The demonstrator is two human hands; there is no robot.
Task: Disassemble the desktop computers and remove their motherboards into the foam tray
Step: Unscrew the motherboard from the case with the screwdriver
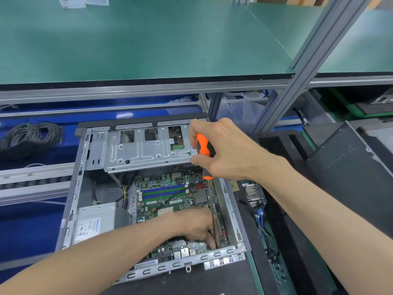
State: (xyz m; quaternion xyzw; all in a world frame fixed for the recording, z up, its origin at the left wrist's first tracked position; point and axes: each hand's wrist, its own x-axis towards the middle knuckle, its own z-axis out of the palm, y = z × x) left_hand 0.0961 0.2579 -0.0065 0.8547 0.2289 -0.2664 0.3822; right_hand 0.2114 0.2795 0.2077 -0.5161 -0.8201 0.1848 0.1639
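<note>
Orange and black, the screwdriver handle (203,150) sits wrapped in my right hand (225,149), fingers curled tight round it so I can turn from above. Its long shaft (214,220) runs down into the open computer case (72,201) to the near right corner of the motherboard (170,196), which is not yet lifted out and lies flat on the case floor beside the power supply (95,220). My left hand (197,224) reaches in and rests on the board; its fingertips (210,241) sit by the shaft's tip, I judge to steady it on a screw, though the screw itself is hidden. Neither hand touches the drive cage (146,147) behind.
</note>
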